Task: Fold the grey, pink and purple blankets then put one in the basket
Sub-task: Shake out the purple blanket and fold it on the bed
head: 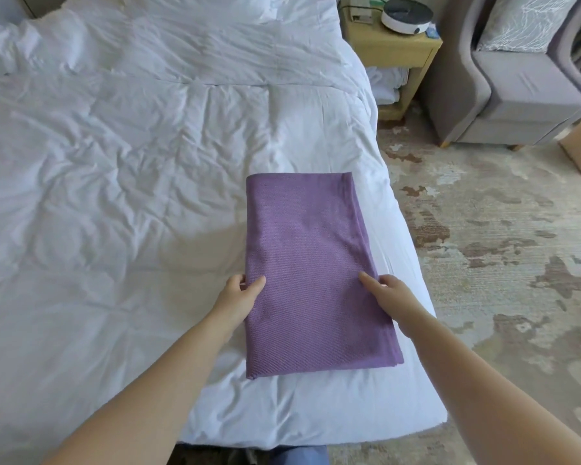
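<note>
While the purple blanket (307, 276) lies folded near the bed's (114, 196) right edge, long axis running straight away from the person; left hand (240, 295) pinches its left side, right hand (388, 293) its right, thumbs on top; both equally near; crosswise fold looks likely next.

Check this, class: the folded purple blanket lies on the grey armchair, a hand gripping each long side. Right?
Wrong place: in the head view the purple blanket lies on the white bed; left hand and right hand grip its long sides.
</note>
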A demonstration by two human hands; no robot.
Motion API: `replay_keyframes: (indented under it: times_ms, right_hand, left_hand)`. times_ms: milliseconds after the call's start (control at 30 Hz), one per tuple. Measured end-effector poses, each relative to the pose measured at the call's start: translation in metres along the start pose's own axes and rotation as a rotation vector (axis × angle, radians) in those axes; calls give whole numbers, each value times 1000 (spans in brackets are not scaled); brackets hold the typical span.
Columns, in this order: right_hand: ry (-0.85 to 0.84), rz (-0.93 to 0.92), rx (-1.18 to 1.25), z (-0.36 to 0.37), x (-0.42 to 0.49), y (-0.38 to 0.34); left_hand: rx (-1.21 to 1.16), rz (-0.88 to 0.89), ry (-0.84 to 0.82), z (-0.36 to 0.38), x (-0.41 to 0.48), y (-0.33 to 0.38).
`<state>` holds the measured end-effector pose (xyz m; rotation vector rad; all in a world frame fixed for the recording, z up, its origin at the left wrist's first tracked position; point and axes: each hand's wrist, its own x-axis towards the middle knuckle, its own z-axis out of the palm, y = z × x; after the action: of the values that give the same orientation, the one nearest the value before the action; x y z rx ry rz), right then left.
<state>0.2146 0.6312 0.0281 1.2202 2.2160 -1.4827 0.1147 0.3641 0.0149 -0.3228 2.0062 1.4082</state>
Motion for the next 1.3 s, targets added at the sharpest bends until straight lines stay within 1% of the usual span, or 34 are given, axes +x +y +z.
replay_keyframes:
  times_ms: [100, 233, 333, 400, 467, 533, 600, 633, 700, 767, 800, 833, 867, 900, 933, 1000, 1067, 1100, 1200, 1300]
  right_hand:
    - [-10, -25, -8, 4, 33, -22]
    - [22, -35, 111, 9, 78, -60]
    - [18, -85, 179, 13, 109, -88]
    - [45, -128, 246, 15, 123, -103]
    - [121, -236, 249, 13, 133, -109]
    - [198, -345, 252, 9, 141, -106]
    - [230, -368, 251, 7, 148, -98]
    - [221, -343, 224, 8, 152, -92]
    - [187, -258, 118, 14, 156, -83]
    - [199, -219, 6, 17, 158, -82]
    - [240, -232, -56, 17, 156, -84]
    - [305, -286, -128, 16, 150, -87]
    - [374, -383, -198, 15, 142, -90]
    - [416, -501, -263, 15, 130, -91]
    - [409, -609, -338, 17, 115, -91]
    - [271, -734, -526, 30, 81, -80]
    - [115, -716, -689, 45, 54, -58]
    - [83, -673, -745, 50, 46, -44]
    - [104, -582, -788, 51, 45, -9]
    - [100, -565, -748, 48, 54, 12]
  left_hand:
    - [-32, 12, 28, 8, 32, 24]
    - [-58, 19, 166, 15, 77, 59]
    - [-101, 31, 227, 16, 104, 85]
    - [-147, 71, 271, 16, 117, 99]
    - [-156, 169, 303, 16, 124, 108]
    - [-169, 250, 301, 18, 126, 113]
    - [-149, 268, 329, 23, 129, 110]
    - [-122, 251, 350, 26, 131, 107]
    - [-17, 184, 393, 33, 132, 99]
    - [228, 176, 507, 39, 127, 95]
    - [379, 236, 588, 41, 122, 94]
    - [525, 341, 650, 42, 114, 94]
    - [651, 472, 671, 43, 106, 93]
    - [764, 597, 654, 44, 96, 91]
    - [879, 688, 600, 47, 85, 87]
    - [1095, 772, 467, 53, 63, 70]
    - [1206, 777, 375, 61, 42, 50]
    - [1239, 755, 334, 63, 34, 41]
    - [1313, 694, 234, 67, 26, 18]
    - [1348, 659, 205, 72, 31, 5]
